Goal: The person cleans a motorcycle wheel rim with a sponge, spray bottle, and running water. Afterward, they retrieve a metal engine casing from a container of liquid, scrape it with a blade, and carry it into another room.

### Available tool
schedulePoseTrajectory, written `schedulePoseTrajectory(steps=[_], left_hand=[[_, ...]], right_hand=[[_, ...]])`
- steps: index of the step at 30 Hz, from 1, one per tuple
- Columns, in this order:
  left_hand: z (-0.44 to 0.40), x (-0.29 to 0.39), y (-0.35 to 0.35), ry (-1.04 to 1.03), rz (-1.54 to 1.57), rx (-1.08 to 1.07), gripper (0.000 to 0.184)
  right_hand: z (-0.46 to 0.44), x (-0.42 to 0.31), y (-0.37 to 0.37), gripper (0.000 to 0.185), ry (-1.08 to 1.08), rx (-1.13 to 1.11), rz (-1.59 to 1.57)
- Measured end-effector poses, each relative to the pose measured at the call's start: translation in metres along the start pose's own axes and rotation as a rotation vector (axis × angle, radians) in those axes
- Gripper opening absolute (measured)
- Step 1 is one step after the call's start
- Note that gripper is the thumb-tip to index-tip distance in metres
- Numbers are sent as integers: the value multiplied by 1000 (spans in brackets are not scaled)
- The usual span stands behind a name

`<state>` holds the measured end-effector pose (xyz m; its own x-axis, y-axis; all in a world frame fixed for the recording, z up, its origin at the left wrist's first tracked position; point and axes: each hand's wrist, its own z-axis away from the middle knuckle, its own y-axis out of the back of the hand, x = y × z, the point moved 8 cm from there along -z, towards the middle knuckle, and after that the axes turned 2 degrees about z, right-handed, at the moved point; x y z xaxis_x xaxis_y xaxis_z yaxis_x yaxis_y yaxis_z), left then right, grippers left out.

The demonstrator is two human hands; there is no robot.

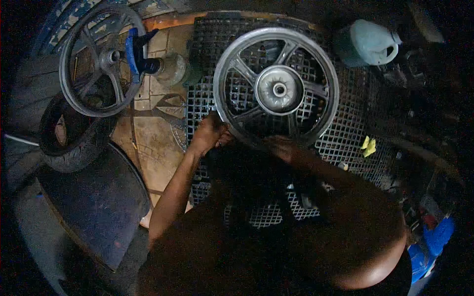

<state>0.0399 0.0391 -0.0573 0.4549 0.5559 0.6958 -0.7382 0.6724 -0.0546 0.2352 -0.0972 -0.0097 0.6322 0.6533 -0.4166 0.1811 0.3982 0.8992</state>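
Note:
A grey spoked wheel rim (279,35) with a round hub (279,90) at its centre lies over a black metal grating (345,118). At the rim's lower left edge, my left hand (211,134) is closed, its fingers bent beside the rim; what it holds is too dark to make out. My right hand (280,148) is at the rim's lower edge, its fingers mostly lost in shadow. Dark shade hides the area between the two hands.
A second wheel rim (67,74) and a black tire (74,160) are at the left, near a spray bottle (170,70) with a blue trigger. A pale jug (368,42) lies upper right. Something yellow (368,147) sits on the grating. A dark panel (94,202) is lower left.

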Motion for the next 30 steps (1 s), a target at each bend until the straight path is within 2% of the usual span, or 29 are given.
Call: schedulePoseTrajectory(steps=[1,2,3,5,8,10,12,14,15,17,19,20,21,24,27,29,30], left_hand=[[10,0,-12,-71,7,-1,39],[3,12,7,-135,-17,51,38],[2,27,25,-197,-45,104,38],[2,24,3,-127,56,51,40],[6,20,-7,-69,48,42,43],[6,24,-11,-122,108,44,42],[12,28,-8,-90,-135,44,36],[10,34,-1,-159,-687,229,32],[5,27,-1,-229,-1121,410,30],[11,38,-28,-405,-1524,456,28],[24,60,-70,-616,-1472,171,26],[28,60,-88,-770,-1485,95,27],[29,53,-99,-925,-1498,18,29],[28,44,-105,-1106,-1608,-75,29],[45,67,-102,-1140,-1722,-68,29],[55,89,-97,-1004,-1705,-199,29],[59,107,-94,-935,-1689,-261,29]], right_hand=[[20,-8,-6,55,-52,-175,-8],[30,-7,-9,55,-88,-344,5],[-18,25,-26,54,-29,-188,97],[-26,14,-25,54,-23,-130,104],[-50,-11,-25,53,-12,-33,72],[-55,-14,-19,52,-16,-1,56],[-42,-10,-10,51,-38,7,22],[-16,-3,6,51,-85,1,-10],[1,1,18,50,-116,-3,-27],[38,12,46,50,-213,2,-72],[72,22,79,49,-336,49,-116],[89,26,97,49,-404,95,-139],[103,30,117,49,-475,155,-164],[151,40,172,48,-715,446,-248],[227,50,197,42,-931,942,-456],[285,53,199,33,-961,1366,-618],[315,57,199,30,-973,1550,-811]])
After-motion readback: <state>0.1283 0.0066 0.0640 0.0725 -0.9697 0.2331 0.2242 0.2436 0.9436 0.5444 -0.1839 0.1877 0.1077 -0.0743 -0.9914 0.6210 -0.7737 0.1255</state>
